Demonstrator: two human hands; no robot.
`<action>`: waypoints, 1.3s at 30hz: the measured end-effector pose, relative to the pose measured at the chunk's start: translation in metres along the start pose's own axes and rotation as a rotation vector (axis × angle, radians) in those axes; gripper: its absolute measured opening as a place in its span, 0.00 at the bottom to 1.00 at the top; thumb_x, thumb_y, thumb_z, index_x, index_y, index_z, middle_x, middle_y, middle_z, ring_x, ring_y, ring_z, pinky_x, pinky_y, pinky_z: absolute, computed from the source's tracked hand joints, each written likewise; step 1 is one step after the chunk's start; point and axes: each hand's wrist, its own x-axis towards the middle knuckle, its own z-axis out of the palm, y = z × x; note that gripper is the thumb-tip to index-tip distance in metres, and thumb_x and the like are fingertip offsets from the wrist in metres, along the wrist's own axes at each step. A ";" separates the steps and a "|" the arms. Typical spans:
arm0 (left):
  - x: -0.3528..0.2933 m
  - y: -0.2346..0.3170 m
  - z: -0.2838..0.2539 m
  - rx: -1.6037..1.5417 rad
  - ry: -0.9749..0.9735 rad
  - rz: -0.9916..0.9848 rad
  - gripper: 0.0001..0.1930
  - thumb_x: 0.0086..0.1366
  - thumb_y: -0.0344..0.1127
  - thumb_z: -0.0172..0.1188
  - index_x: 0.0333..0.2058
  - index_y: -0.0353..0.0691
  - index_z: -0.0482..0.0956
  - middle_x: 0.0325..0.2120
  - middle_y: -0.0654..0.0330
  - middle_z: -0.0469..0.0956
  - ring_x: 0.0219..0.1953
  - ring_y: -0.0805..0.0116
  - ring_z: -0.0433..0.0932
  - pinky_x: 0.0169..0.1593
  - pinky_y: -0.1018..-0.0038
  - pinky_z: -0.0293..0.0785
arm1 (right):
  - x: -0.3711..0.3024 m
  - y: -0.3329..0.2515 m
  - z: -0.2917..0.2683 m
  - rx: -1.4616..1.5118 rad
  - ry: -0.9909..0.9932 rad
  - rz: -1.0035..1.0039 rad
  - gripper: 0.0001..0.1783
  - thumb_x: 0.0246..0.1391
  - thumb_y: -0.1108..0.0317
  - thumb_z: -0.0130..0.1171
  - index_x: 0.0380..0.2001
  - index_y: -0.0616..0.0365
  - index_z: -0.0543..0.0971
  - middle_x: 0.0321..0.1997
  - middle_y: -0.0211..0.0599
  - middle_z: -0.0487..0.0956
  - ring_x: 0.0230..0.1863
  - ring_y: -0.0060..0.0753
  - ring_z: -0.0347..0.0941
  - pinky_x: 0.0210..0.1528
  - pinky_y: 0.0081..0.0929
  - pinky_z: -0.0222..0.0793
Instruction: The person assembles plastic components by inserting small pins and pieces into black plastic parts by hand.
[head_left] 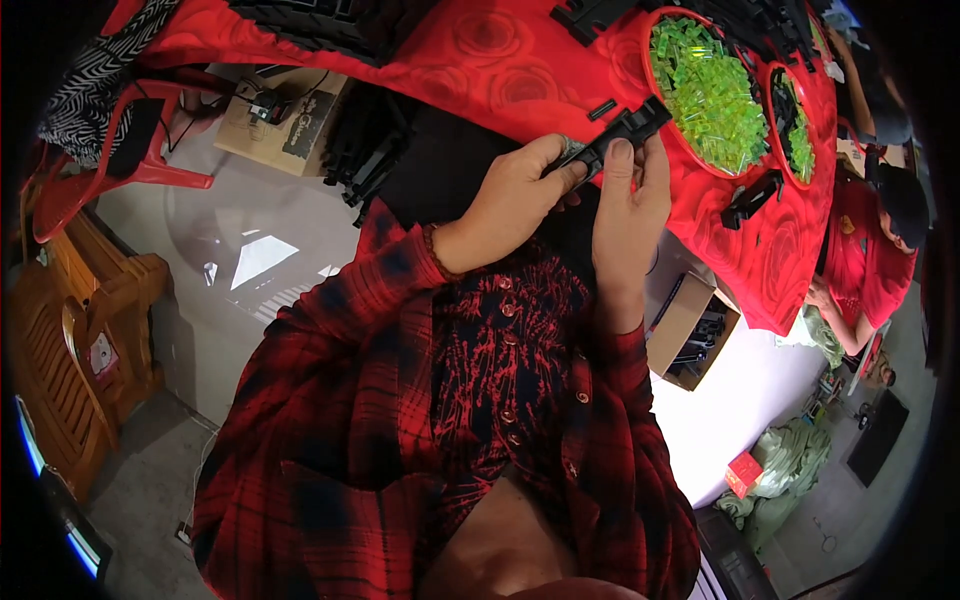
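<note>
Both of my hands are closed on one long black plastic part (640,122) above the table's near edge. My left hand (505,205) pinches its near end between thumb and fingers, and something greyish shows at the fingertips. My right hand (630,220) grips it farther along, its thumb lying on top; some fingers are hidden behind. A short black bar (602,110) lies on the red flowered tablecloth (505,50) just beyond the part. To the right stands a red basin (651,85) heaped with small clear yellow-green pieces (705,90).
A smaller red basin (775,100) holds black and green pieces. Another black part (752,198) lies near the table edge. Below stands a cardboard box (670,325) with black parts. A red chair (150,180) and a carton (275,125) are at left; a person in red (865,250) sits at right.
</note>
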 end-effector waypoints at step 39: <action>0.011 -0.001 -0.002 -0.287 -0.184 -0.112 0.10 0.72 0.36 0.56 0.41 0.33 0.77 0.30 0.65 0.77 0.33 0.77 0.76 0.38 0.78 0.72 | -0.005 0.006 0.001 -0.008 0.055 -0.064 0.22 0.68 0.63 0.55 0.59 0.67 0.70 0.39 0.31 0.71 0.39 0.19 0.66 0.38 0.17 0.66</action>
